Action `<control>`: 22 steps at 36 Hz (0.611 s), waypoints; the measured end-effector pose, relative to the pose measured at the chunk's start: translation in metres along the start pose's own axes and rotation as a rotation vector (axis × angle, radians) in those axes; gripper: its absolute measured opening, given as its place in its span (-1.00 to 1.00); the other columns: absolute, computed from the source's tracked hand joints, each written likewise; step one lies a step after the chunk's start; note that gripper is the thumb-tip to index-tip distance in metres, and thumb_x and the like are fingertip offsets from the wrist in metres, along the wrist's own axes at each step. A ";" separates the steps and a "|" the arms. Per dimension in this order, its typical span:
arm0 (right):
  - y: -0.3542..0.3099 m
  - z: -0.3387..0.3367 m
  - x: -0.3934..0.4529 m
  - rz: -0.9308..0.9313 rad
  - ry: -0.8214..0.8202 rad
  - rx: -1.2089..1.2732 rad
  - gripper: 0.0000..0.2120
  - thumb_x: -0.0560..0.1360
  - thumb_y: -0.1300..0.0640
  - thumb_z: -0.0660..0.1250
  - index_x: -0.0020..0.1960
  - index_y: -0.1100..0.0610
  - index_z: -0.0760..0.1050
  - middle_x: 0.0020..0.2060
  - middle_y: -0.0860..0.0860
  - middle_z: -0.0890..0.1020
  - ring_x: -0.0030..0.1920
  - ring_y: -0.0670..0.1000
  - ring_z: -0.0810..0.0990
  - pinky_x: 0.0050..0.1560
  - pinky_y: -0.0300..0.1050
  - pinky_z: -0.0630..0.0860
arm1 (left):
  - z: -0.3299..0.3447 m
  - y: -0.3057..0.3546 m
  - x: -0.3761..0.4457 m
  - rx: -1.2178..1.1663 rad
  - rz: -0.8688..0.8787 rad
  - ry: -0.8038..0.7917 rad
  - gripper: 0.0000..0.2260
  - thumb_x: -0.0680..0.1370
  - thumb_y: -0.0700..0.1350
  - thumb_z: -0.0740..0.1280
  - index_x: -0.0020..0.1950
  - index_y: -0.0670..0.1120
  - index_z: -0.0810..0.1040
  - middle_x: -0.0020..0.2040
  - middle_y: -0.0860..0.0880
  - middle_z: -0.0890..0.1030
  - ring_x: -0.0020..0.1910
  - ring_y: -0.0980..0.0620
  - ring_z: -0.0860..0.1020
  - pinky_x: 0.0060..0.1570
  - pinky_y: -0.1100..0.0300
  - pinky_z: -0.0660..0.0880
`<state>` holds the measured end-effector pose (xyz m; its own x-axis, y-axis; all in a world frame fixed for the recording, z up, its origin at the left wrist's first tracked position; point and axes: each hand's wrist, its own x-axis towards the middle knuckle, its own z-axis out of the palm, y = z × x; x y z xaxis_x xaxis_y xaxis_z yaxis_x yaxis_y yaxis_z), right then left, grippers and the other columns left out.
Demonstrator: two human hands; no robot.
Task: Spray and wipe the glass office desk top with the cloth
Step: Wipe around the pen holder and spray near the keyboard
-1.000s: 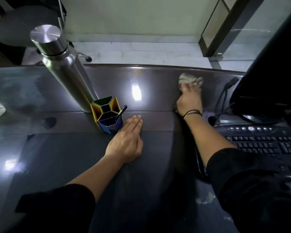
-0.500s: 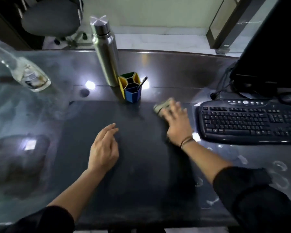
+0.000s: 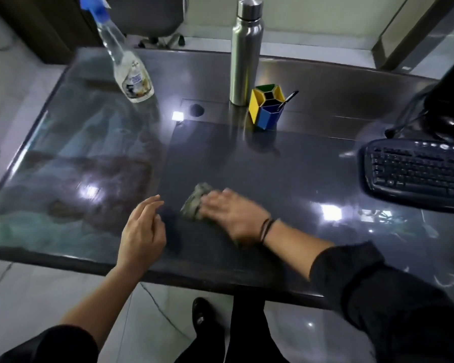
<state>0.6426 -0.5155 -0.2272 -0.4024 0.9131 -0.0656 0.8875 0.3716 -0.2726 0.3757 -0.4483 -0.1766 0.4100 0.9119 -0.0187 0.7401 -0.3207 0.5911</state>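
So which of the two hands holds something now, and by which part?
The right hand presses the crumpled grey-green cloth flat on the glass desk top, covering its right part. The left hand holds nothing.

A spray bottle (image 3: 131, 74), flask (image 3: 244, 53), pen holder (image 3: 266, 107), keyboard (image 3: 417, 171) and cloth (image 3: 195, 201) are borne by the glass worktop (image 3: 312, 163).
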 end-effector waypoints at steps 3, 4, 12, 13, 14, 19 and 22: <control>0.064 -0.028 0.016 0.355 0.110 0.015 -0.47 0.61 0.10 0.17 0.58 0.11 0.34 0.58 0.17 0.33 0.58 0.25 0.26 0.56 0.30 0.15 | -0.008 -0.010 -0.012 0.002 0.005 -0.003 -0.62 0.57 -0.18 0.18 0.32 -0.21 0.60 0.38 -0.10 0.59 0.35 -0.10 0.55 0.32 0.15 0.40; 0.076 -0.033 0.024 0.488 0.132 0.019 -0.49 0.67 0.12 0.10 0.61 0.12 0.27 0.61 0.17 0.26 0.62 0.25 0.17 0.59 0.30 0.08 | -0.010 -0.012 -0.016 -0.001 0.008 0.004 -0.63 0.57 -0.18 0.19 0.33 -0.21 0.59 0.38 -0.10 0.59 0.34 -0.10 0.55 0.33 0.16 0.40; -0.096 0.016 0.091 0.382 0.167 -0.044 -0.42 0.61 0.08 0.04 0.61 0.20 0.23 0.59 0.24 0.27 0.59 0.29 0.18 0.62 0.19 -0.29 | -0.021 -0.023 -0.037 -0.033 0.023 0.025 -0.63 0.58 -0.22 0.21 0.36 -0.21 0.58 0.36 -0.13 0.60 0.33 -0.12 0.56 0.31 0.14 0.42; -0.120 0.025 0.081 0.307 0.147 0.001 -0.43 0.62 0.11 0.06 0.62 0.19 0.22 0.61 0.20 0.24 0.62 0.24 0.14 0.62 0.12 -0.29 | -0.021 -0.022 -0.038 -0.035 0.020 0.021 -0.63 0.59 -0.21 0.21 0.36 -0.21 0.57 0.35 -0.14 0.60 0.32 -0.14 0.57 0.30 0.13 0.43; -0.135 0.030 0.066 0.265 0.118 0.047 -0.43 0.62 0.13 0.09 0.63 0.16 0.20 0.63 0.15 0.20 0.64 0.18 0.10 0.62 0.07 -0.26 | -0.021 -0.020 -0.039 -0.042 0.020 0.018 -0.64 0.59 -0.21 0.21 0.35 -0.21 0.57 0.34 -0.14 0.61 0.30 -0.14 0.58 0.28 0.13 0.44; -0.101 0.027 -0.035 0.454 0.060 0.030 -0.34 0.53 0.13 0.16 0.63 0.08 0.21 0.64 0.06 0.22 0.65 0.11 0.11 0.63 0.20 0.02 | -0.021 -0.011 -0.044 -0.064 0.036 -0.001 -0.62 0.58 -0.20 0.20 0.36 -0.21 0.57 0.35 -0.13 0.61 0.31 -0.13 0.58 0.28 0.13 0.43; -0.045 0.016 -0.112 0.815 0.183 -0.010 -0.40 0.53 0.16 0.14 0.58 0.12 0.32 0.57 0.13 0.34 0.59 0.22 0.25 0.54 0.33 0.20 | -0.019 -0.007 -0.049 -0.078 0.036 -0.024 -0.61 0.58 -0.17 0.19 0.37 -0.20 0.56 0.36 -0.12 0.60 0.32 -0.13 0.57 0.29 0.10 0.43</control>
<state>0.6445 -0.6375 -0.2234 0.4085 0.9091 -0.0818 0.8872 -0.4165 -0.1986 0.3409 -0.4858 -0.1647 0.4489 0.8935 -0.0155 0.6817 -0.3312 0.6524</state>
